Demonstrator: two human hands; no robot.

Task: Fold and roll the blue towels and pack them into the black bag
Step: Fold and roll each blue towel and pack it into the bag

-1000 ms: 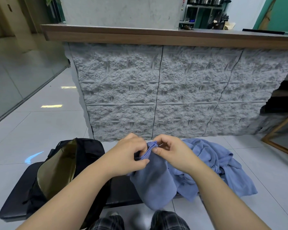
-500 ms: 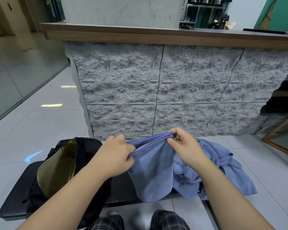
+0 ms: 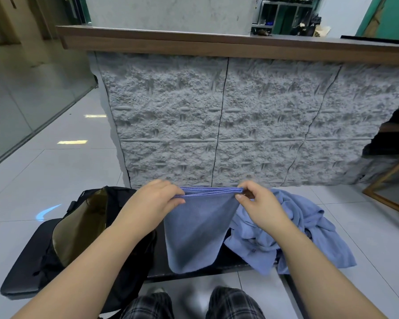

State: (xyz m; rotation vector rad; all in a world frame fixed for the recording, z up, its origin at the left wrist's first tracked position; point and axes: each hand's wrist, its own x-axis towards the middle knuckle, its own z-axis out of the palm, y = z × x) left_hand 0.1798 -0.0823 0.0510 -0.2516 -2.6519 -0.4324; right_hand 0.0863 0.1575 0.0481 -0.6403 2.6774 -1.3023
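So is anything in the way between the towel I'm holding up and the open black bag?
Nothing visible blocks it. The folded towel hangs from your left hand and right hand, right beside the black bag, whose mouth gapes open. Only your own left forearm crosses between them; the towel pile lies on the opposite side.

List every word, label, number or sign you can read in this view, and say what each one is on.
None can be read.
The held towel, the towel pile and the black bag show no print.
The shelf items behind the counter are too small and blurred to show any text.
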